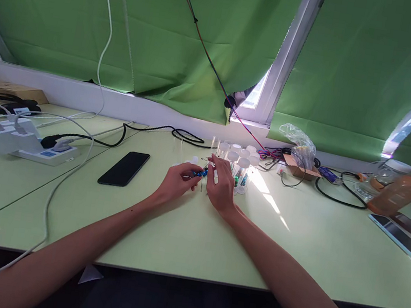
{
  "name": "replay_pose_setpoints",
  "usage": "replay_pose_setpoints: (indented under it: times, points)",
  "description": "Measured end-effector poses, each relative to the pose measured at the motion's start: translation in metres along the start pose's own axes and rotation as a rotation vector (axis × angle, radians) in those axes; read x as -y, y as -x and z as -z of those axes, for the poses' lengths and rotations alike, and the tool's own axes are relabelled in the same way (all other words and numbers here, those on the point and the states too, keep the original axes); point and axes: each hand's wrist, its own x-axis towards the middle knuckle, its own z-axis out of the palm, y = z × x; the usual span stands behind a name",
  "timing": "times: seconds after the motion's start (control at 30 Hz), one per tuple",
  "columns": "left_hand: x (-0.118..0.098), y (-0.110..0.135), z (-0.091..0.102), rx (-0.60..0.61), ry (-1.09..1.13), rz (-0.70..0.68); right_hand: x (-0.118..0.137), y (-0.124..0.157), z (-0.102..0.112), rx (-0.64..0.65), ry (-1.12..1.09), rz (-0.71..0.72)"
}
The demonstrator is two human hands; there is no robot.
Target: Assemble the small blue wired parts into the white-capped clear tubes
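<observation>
Over the middle of the table, my left hand (178, 180) is closed, its fingertips pinched on a small shiny blue piece (201, 172) with thin wire-like strands at it. What exactly the blue piece is, I cannot make out. Close beside it, my right hand (221, 183) has its fingers bent together near the strands; anything between its fingertips is too small to name. Just behind and right of that hand stand several clear tubes with white caps (243, 164), some with green or blue bits inside. They are partly hidden by the hand.
A black phone (124, 168) lies to the left. Beyond it are a white power strip (47, 154) with plugs and trailing cables. At right are a small cardboard box (297, 167) with a plastic bag, an orange bottle (402, 193) and another phone (403, 238). Green curtains (132, 23) hang behind.
</observation>
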Motion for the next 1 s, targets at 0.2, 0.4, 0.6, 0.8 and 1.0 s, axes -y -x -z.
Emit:
replay_pose_setpoints:
  times: [0.2,0.4,0.6,0.8,1.0]
  points:
    - [-0.002,-0.001,0.001,0.018,0.041,0.032,-0.002,0.001,-0.001,0.018,-0.029,-0.005]
    - [0.006,-0.007,0.003,-0.046,0.206,0.112,0.001,0.0,0.0,0.018,-0.016,-0.025]
    - [0.013,-0.01,0.005,-0.115,0.337,0.192,0.009,0.0,0.003,0.058,-0.1,-0.077]
    - [0.015,-0.011,0.006,-0.139,0.367,0.247,0.013,0.001,0.002,0.164,-0.347,-0.389]
    - [0.015,-0.011,0.007,-0.14,0.361,0.294,0.009,-0.002,-0.003,0.158,-0.668,-0.661]
